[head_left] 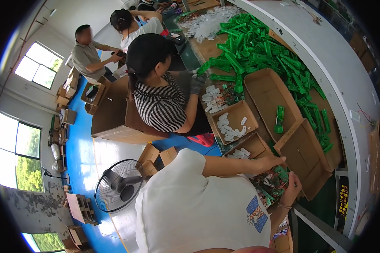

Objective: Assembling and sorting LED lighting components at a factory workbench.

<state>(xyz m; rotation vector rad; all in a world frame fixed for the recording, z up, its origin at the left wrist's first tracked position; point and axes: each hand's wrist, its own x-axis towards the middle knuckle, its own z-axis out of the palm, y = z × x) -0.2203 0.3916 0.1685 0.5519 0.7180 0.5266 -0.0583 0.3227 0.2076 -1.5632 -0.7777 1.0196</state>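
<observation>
My left hand (268, 164) reaches over the near edge of the workbench with its fingers pinched together. What they hold is too small to make out. Just below it, my right hand (291, 190) is curled, fingertips close together beside a small green piece (281, 173) that lies between the two hands. Whether the fingers grip that piece is unclear. Under both hands lies a heap of green circuit boards with thin wires (266, 185). An open cardboard tray (304, 156) stands right beyond my fingers. A smaller box with white plastic pieces (240, 153) sits beside my left forearm.
A large pile of green plastic housings (257, 46) covers the far bench. One green housing (279, 120) lies in a long cardboard tray (266, 80). A co-worker in a striped shirt (160, 103) works alongside. A metal frame (321, 63) borders the bench; a fan (119, 185) stands behind.
</observation>
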